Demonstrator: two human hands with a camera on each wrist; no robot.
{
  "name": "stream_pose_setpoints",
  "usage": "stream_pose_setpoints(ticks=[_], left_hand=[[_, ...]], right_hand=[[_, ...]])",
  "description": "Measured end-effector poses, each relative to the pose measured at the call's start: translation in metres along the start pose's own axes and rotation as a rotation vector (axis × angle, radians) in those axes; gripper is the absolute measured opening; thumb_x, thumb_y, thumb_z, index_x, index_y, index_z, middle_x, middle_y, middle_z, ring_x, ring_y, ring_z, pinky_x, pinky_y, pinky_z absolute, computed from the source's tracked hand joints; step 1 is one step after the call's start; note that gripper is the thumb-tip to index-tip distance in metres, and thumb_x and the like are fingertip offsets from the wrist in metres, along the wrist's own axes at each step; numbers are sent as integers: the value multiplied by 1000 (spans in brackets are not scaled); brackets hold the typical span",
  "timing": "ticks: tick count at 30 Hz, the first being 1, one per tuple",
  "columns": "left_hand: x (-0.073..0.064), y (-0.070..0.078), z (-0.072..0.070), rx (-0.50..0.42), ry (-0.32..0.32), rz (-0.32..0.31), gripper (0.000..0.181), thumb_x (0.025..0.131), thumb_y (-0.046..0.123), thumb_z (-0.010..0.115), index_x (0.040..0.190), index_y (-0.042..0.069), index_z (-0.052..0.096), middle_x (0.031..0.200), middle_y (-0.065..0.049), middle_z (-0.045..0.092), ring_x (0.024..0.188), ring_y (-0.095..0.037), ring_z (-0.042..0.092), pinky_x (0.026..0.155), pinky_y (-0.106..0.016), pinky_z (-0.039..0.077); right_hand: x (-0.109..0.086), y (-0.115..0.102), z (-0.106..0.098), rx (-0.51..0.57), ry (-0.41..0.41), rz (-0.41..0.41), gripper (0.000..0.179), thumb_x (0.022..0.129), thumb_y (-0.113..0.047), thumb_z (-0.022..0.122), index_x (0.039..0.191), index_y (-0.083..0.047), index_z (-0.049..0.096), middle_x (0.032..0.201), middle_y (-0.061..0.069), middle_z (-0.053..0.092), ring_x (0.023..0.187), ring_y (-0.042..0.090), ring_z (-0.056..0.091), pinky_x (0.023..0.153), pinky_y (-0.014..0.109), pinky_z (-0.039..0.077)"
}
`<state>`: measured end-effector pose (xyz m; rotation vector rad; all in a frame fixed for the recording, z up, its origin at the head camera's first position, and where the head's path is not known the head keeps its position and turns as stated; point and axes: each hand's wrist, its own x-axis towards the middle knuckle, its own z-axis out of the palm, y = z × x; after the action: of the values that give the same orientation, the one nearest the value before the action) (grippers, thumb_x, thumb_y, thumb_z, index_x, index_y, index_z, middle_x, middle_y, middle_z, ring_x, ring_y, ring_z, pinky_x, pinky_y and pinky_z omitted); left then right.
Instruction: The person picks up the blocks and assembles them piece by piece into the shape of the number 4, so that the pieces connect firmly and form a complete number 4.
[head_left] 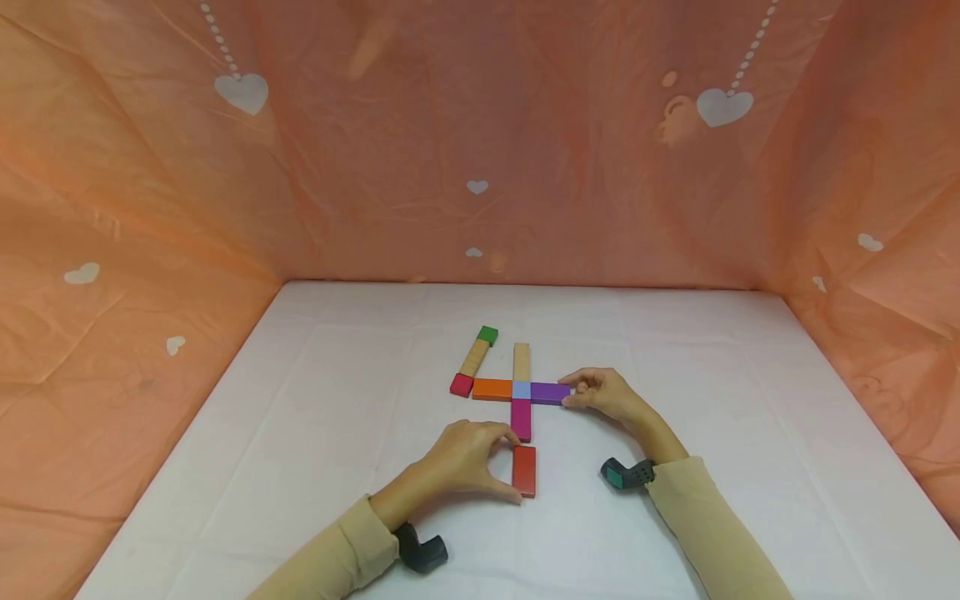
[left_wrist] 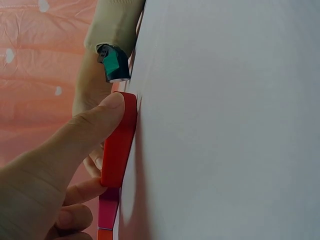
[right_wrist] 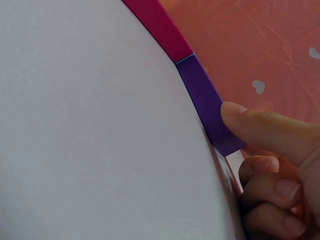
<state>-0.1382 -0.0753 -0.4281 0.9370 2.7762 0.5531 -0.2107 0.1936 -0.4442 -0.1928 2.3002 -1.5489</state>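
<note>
My left hand (head_left: 467, 458) grips a red block (head_left: 525, 472) by its two ends, thumb on the near end and a finger on the far end. This block sits just short of a magenta block (head_left: 521, 421), a small gap between them. My right hand (head_left: 609, 395) pinches the outer end of a purple block (head_left: 550, 393), with the thumb (right_wrist: 235, 112) along its near side. The purple, magenta and orange (head_left: 492, 389) blocks and a plain wood strip (head_left: 521, 362) meet around a light blue square (head_left: 521, 389) as a cross.
From the orange block's left end, a crimson square (head_left: 461, 384), a second wood strip (head_left: 474, 358) and a green square (head_left: 488, 334) form a slanted row. White cloth (head_left: 315, 417) covers the table; an orange curtain (head_left: 525, 225) with hearts encloses its back and sides.
</note>
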Motion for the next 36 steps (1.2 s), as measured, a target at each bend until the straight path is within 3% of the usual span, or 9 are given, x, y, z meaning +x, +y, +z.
stream_pose_setpoints(ticks=[10, 21, 29, 36], left_hand=[[-1, 0, -1, 5, -6, -30, 67, 64, 60, 81, 115, 21, 66, 108, 8, 72, 87, -5, 59, 83, -30, 46], [-2, -1, -1, -11, 24, -10, 66, 63, 58, 83, 116, 21, 66, 112, 8, 72, 102, -9, 65, 86, -34, 47], [-2, -3, -1, -49, -33, 83, 61, 69, 51, 82, 123, 29, 66, 113, 9, 71, 96, -6, 61, 87, -26, 50], [-2, -4, 0, -48, -50, 89, 56, 70, 51, 82, 121, 32, 68, 102, 8, 72, 89, -4, 58, 80, -20, 47]], right_hand=[[-1, 1, 0, 6, -1, 8, 45, 80, -13, 75, 120, 5, 62, 69, -6, 42, 71, 7, 41, 69, 23, 37], [-1, 2, -1, 7, -1, 0, 45, 81, -13, 75, 119, 5, 62, 68, -6, 42, 71, 7, 41, 68, 22, 37], [1, 3, -1, 8, -4, -7, 44, 81, -12, 75, 119, 6, 62, 67, -6, 42, 69, 6, 41, 66, 22, 37], [1, 3, -1, 2, -1, -8, 44, 81, -12, 75, 120, 6, 62, 67, -6, 42, 68, 6, 41, 65, 21, 37]])
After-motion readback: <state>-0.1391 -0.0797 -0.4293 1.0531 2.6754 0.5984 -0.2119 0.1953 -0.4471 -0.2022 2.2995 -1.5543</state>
